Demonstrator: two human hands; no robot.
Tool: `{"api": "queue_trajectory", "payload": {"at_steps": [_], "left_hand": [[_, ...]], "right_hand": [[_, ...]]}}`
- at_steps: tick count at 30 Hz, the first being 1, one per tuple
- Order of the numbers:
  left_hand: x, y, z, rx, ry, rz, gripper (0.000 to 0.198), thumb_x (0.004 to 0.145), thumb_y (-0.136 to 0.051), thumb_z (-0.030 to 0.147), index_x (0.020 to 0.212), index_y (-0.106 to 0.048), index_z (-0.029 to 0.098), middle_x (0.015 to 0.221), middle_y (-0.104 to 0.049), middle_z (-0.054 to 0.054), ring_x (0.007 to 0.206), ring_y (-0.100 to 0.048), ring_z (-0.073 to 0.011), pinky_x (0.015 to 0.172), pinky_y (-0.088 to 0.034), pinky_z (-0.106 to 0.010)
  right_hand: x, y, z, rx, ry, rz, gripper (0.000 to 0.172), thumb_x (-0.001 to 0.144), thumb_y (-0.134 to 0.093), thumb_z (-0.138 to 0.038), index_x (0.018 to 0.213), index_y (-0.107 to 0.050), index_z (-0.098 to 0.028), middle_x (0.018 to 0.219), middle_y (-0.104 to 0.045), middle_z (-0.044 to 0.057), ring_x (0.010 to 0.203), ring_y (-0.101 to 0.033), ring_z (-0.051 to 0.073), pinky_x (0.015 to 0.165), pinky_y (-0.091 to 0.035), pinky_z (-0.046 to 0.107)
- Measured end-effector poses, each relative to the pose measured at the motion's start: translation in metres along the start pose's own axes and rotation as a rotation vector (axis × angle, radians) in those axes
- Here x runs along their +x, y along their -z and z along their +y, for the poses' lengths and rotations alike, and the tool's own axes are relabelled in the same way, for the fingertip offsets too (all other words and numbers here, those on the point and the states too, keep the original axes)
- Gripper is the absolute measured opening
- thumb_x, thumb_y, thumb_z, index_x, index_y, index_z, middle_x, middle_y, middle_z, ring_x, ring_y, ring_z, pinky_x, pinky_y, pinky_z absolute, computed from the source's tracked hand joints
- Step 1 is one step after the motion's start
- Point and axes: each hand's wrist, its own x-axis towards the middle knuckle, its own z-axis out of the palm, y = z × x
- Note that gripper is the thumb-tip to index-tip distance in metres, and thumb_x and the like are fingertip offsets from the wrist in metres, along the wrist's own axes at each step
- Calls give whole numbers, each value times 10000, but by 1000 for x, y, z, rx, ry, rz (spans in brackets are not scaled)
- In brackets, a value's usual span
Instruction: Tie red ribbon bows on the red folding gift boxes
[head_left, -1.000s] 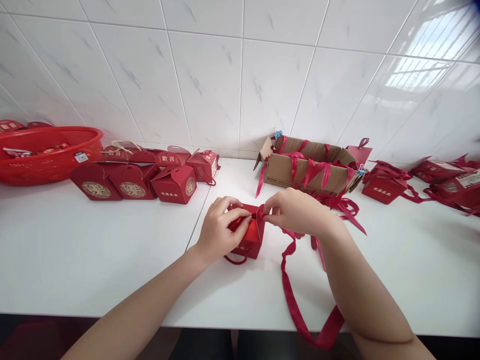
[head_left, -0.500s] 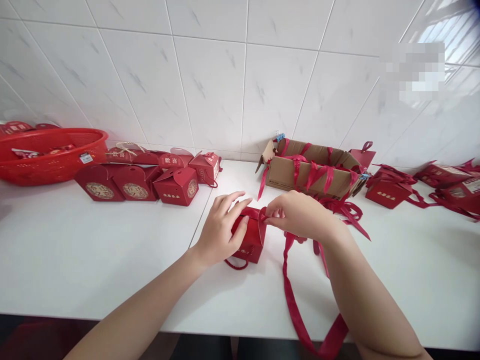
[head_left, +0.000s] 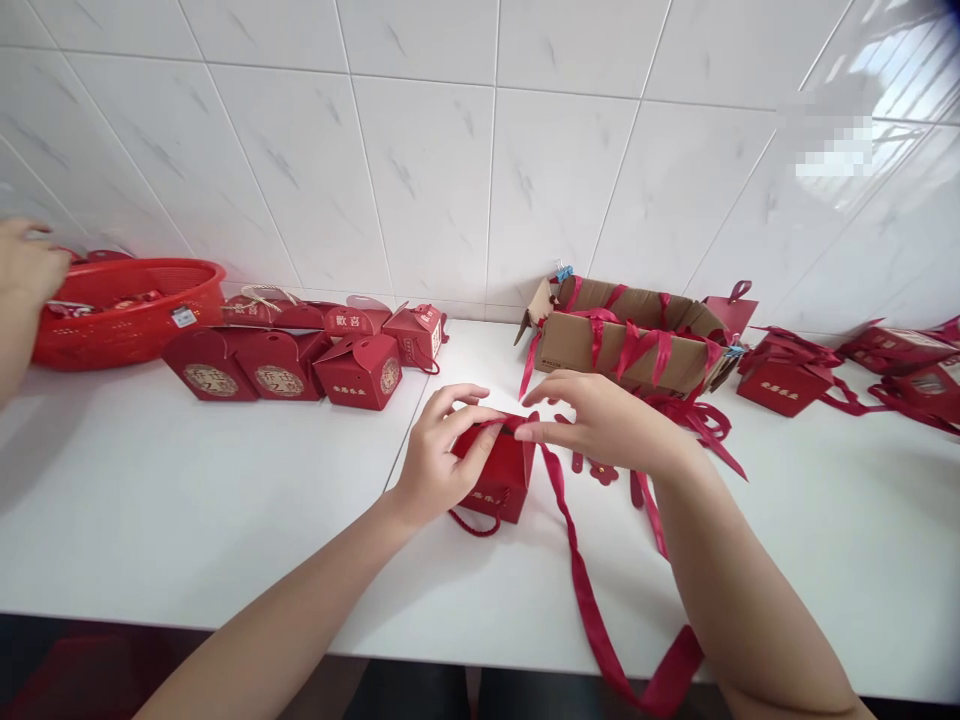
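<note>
A small red gift box (head_left: 496, 470) with gold lettering stands on the white table in front of me, a twisted red cord handle (head_left: 476, 530) hanging at its front. My left hand (head_left: 448, 455) is at its top left, thumb and forefinger pinched on a dark red ribbon (head_left: 581, 560) at the lid. From there the ribbon trails right and down over the table's front edge. Beside the lid's right side, my right hand (head_left: 592, 425) has thumb and forefinger apart near the ribbon. Part of the lid is hidden by my fingers.
A cardboard box (head_left: 574, 342) draped with ribbons stands by the wall, with loose red ribbons (head_left: 705, 425) before it. More red boxes (head_left: 360, 375) stand left and right. Another person's hand (head_left: 30, 265) is over a red basket (head_left: 127, 335). Red flower-shaped pieces (head_left: 604, 474) lie nearby.
My right hand has let go of the loop at the lid's right side and spread its fingers. My left thumb and forefinger have closed on the ribbon. Another person's hand has appeared at left.
</note>
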Motion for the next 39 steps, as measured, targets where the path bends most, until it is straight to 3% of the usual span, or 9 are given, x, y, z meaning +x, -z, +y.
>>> {"api": "queue_trajectory", "payload": {"at_steps": [4, 7, 11, 15, 19, 23, 29, 33, 39], "left_hand": [[1, 0, -1, 4, 7, 71, 97, 851, -573, 192, 898, -655, 216, 1043, -573, -63, 998, -581, -194, 863, -518, -361], [2, 2, -3, -21, 15, 77, 93, 852, -571, 203, 889, -655, 215, 1010, -569, -58, 973, -582, -186, 871, -512, -364], [4, 6, -6, -116, 32, 0, 190, 836, -560, 152, 990, -638, 231, 1003, -573, -50, 963, -571, -172, 853, -495, -333], [4, 10, -9, -191, 175, -169, 457, 760, -569, 145, 1202, -491, 229, 1124, -555, -74, 944, -572, -181, 766, -503, -319], [3, 7, -13, -107, 304, -167, 530, 691, -580, 132, 1197, -454, 225, 1023, -558, -55, 877, -566, -171, 705, -508, -300], [3, 3, -17, -124, 472, -203, 414, 703, -571, 159, 1105, -498, 221, 897, -563, -27, 797, -567, -161, 625, -494, -273], [6, 2, -20, -394, 685, -90, 194, 743, -479, 180, 925, -545, 198, 912, -579, -20, 838, -553, -163, 674, -463, -261], [6, 2, -20, -421, 740, -89, 195, 720, -447, 159, 880, -546, 210, 835, -568, 3, 791, -541, -164, 637, -440, -259], [6, 0, -17, -414, 705, -108, 160, 730, -445, 174, 869, -512, 214, 808, -561, 9, 759, -553, -161, 628, -447, -259]], "right_hand": [[8, -8, -8, 174, 98, -38, 431, 883, -414, -557, 959, -658, -211, 945, -645, 52, 587, -545, 102, 438, -368, 208], [13, -11, -8, 265, 79, -62, 384, 852, -484, -542, 896, -654, -200, 882, -648, 32, 510, -489, 69, 456, -378, 216], [17, -12, 0, 363, 43, -72, 370, 794, -565, -549, 853, -619, -188, 816, -626, 13, 487, -459, 55, 432, -364, 200], [18, -12, 1, 412, 28, -31, 310, 850, -511, -492, 851, -549, -185, 761, -612, 5, 522, -490, 70, 437, -362, 185], [19, -15, -3, 415, 46, -27, 268, 877, -480, -447, 838, -515, -185, 813, -629, 8, 564, -501, 74, 473, -377, 192], [23, -21, 0, 412, 54, -7, 262, 874, -482, -437, 817, -508, -182, 803, -611, 4, 605, -497, 87, 506, -381, 206], [24, -26, 4, 408, 59, -38, 226, 876, -471, -410, 832, -511, -192, 855, -628, 18, 658, -523, 107, 523, -388, 217], [24, -28, 2, 371, 49, -27, 244, 870, -464, -420, 812, -512, -188, 822, -598, 12, 615, -467, 99, 520, -365, 224], [31, -38, 4, 333, 50, 34, 266, 850, -467, -431, 768, -518, -183, 689, -532, -20, 599, -444, 101, 542, -335, 233]]}}
